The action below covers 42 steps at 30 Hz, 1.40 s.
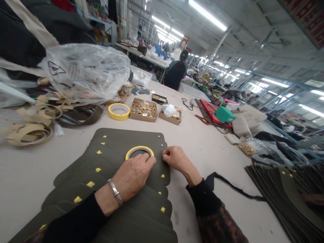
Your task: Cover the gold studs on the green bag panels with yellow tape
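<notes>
Dark olive panels lie overlapped in a stack on the pale table, with small yellow tape pieces along both sides. My left hand, a silver bracelet at its wrist, is closed on the near right part of a yellow tape roll resting over the panels. To its right, my right hand is pinched at the right edge of the upper panels. Whatever its fingertips hold, if anything, is hidden.
Behind the panels are another yellow tape roll and boxes of metal parts. A plastic bag and coiled strips lie left. More olive panels lie right, near a black strip. A person sits beyond.
</notes>
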Available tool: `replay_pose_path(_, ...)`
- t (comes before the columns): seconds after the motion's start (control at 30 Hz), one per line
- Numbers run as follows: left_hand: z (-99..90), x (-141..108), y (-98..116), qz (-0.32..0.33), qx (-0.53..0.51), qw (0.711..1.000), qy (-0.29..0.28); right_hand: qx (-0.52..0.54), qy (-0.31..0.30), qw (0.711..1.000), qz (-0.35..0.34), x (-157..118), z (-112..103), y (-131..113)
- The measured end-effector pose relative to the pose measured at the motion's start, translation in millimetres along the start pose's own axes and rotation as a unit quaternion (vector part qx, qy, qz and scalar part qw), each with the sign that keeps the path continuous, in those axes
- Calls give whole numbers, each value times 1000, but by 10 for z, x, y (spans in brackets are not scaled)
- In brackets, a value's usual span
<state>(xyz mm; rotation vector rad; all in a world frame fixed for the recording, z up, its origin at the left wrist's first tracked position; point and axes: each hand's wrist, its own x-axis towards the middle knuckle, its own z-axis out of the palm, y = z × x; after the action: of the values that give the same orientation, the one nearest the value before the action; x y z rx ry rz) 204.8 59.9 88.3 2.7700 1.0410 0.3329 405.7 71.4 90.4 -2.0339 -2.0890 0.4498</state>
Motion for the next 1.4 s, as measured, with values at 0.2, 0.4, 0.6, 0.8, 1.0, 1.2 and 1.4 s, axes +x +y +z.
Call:
replay_pose_path(0.2, -52, -57, -53, 24, -54, 997, 52, 33, 1, 999, 27, -110, 14, -28)
replay_pose_path(0.4, -25, -58, -100, 47, -163, 974, 150, 132, 4, 991, -10, -323, -4, 65)
replay_pose_path(0.6, 21, -67, -109, 52, -147, 972, 175, 264, 137, 954, -39, -499, 16, -8)
replay_pose_path(0.8, 63, -73, -78, 49, -125, 973, 185, 201, 169, 939, -222, -570, -33, -260)
replay_pose_path(1.0, 60, -101, -45, 43, -120, 978, 165, 138, 207, 933, -260, -545, 66, -304)
replay_pose_path(1.2, 10, -76, -17, 16, -110, 986, 122, 106, 249, 941, -202, -591, 136, -372)
replay_pose_path(1.4, -52, -67, 52, 43, -125, 969, 208, 357, 175, 917, 35, -498, 127, -392)
